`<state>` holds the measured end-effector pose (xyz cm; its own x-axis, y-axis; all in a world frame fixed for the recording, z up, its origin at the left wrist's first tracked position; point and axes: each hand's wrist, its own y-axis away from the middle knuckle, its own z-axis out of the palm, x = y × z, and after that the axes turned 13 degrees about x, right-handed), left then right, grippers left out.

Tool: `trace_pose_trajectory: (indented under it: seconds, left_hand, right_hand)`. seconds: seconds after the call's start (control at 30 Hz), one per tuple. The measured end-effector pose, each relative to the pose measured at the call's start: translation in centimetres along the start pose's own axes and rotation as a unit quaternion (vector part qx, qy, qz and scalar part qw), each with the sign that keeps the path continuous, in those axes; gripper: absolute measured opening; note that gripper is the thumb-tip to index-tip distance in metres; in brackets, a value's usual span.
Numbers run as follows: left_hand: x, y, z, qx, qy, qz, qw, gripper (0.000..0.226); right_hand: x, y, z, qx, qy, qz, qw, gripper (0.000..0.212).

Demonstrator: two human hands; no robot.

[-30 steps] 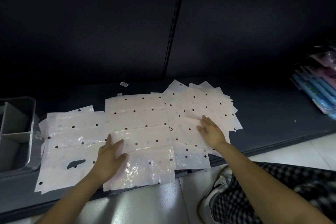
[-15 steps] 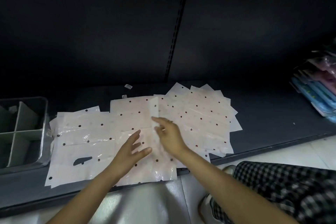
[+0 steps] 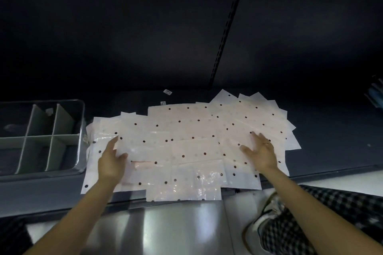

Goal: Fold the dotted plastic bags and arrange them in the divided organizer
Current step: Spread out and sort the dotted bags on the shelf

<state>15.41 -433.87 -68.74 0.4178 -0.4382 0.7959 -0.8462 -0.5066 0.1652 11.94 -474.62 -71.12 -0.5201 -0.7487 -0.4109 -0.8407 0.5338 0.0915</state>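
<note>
Thin translucent pink dotted plastic bags point(image 3: 186, 145) look floppy, slippery; both hands' fingers point(image 3: 256, 137) spread flat right of the grey divided organizer point(image 3: 80, 130); I'd pinch an edge.

My hands: 2, left hand point(image 3: 112, 161) and right hand point(image 3: 262, 151), both flat on the pile. Dotted bags point(image 3: 186, 147): one overlapping spread, individual count unreadable. Divided organizer point(image 3: 79, 130): 1, at least 6 compartments visible. Small labels: 2, first label point(image 3: 167, 92) and second label point(image 3: 163, 103). Shoe point(image 3: 267, 219): 1.
</note>
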Motion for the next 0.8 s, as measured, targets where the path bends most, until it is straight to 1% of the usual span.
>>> trace_pose_trajectory:
  seconds: [0.03,0.1,0.2,0.27,0.33,0.37,0.43,0.5,0.57,0.63,0.67,0.73,0.8]
  left_hand:
    - [-0.5,-0.5,-0.6,0.025,-0.03,0.016,0.999,0.055]
    - [-1.4,-1.2,-1.7,0.061,-0.076,0.046,0.994,0.058]
    - [-2.1,-1.3,-2.5,0.08,-0.136,0.093,0.983,0.061]
    - [-2.6,-0.9,-2.3,0.069,-0.181,0.159,0.968,0.062]
    - [-2.8,-0.2,-1.7,0.034,-0.222,0.253,0.941,0.059]
    - [-2.8,0.2,-1.4,0.014,-0.235,0.284,0.93,0.057]
    - [-2.4,1.0,-0.8,-0.026,-0.228,0.305,0.924,0.053]
    - [-1.5,1.9,0.0,-0.066,-0.196,0.311,0.928,0.049]
    - [-0.2,3.2,1.0,-0.116,-0.141,0.313,0.932,0.046]
    - [1.5,4.5,2.0,-0.159,-0.075,0.303,0.937,0.043]
    - [2.3,5.1,2.5,-0.177,-0.044,0.284,0.941,0.042]
    - [4.2,6.4,3.2,-0.224,0.018,0.201,0.953,0.04]
    - [5.6,7.1,3.6,-0.273,0.078,0.104,0.953,0.044]
  right_hand:
    - [0.9,-0.1,0.1,-0.002,0.006,0.004,1.0,0.065]
    - [1.8,-0.2,0.5,0.015,0.0,0.0,1.0,0.054]
    - [2.0,-0.2,0.9,0.081,-0.096,0.042,0.991,0.031]
    - [2.0,-0.1,0.8,0.119,-0.108,0.043,0.986,0.019]
    - [2.0,-0.3,0.7,0.143,-0.103,0.039,0.983,0.011]
    - [1.9,-0.4,0.6,0.15,-0.112,0.046,0.981,0.009]
    - [1.3,-0.4,0.3,0.148,-0.166,0.068,0.973,0.009]
    - [0.5,-0.2,-0.1,0.144,-0.235,0.069,0.959,0.013]
    - [-0.8,0.3,-0.4,0.142,-0.271,0.042,0.951,0.016]
    - [-2.7,1.0,-0.6,0.124,-0.309,0.015,0.943,0.016]
    - [-3.9,1.5,-0.5,0.106,-0.334,0.004,0.937,0.016]
    - [-6.5,2.8,-0.3,0.055,-0.366,-0.028,0.929,0.018]
    - [-8.8,4.4,0.4,0.001,-0.343,-0.079,0.936,0.018]
